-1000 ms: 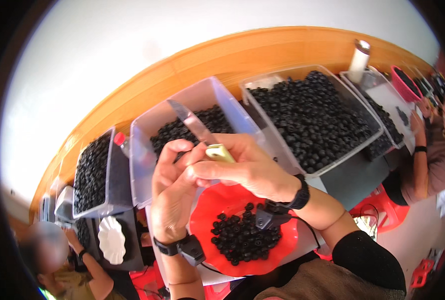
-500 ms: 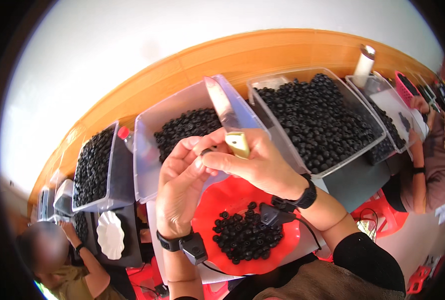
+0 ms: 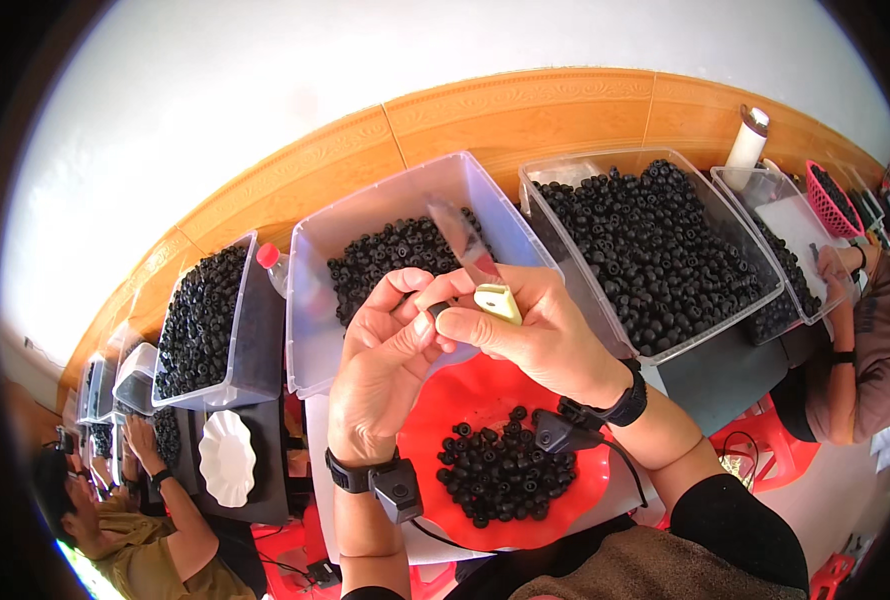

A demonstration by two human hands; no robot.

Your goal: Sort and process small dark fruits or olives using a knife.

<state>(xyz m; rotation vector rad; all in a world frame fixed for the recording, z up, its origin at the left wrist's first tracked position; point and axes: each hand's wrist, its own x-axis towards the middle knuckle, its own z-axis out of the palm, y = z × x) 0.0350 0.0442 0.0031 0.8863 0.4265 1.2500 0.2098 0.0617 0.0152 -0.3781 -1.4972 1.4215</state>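
Note:
My left hand (image 3: 375, 350) is closed, pinching a small dark ring-like piece (image 3: 438, 310) between thumb and fingertips. In my right hand (image 3: 550, 335) is a knife with a pale yellow handle (image 3: 498, 303); its blade points up and to the left, slightly smeared. The right thumb presses against the dark piece, so both hands meet there. Below them on the table sits a red scalloped bowl (image 3: 587, 490) with a heap of black, bead-like pieces (image 3: 505, 475), several showing a hole. Fingers hide most of the piece in hand.
Clear plastic bins (image 3: 310, 300) full of similar black pieces line the wall. A white scalloped dish (image 3: 227, 458) lies at left, near a red-capped bottle (image 3: 273, 262). A white flask (image 3: 747, 140) stands at far right. Co-workers sit on both sides, their hands (image 3: 143, 438) at work.
The knife blade has tipped further to the right and its handle has turned. Both hands still meet at the dark piece. The whole view has shifted slightly.

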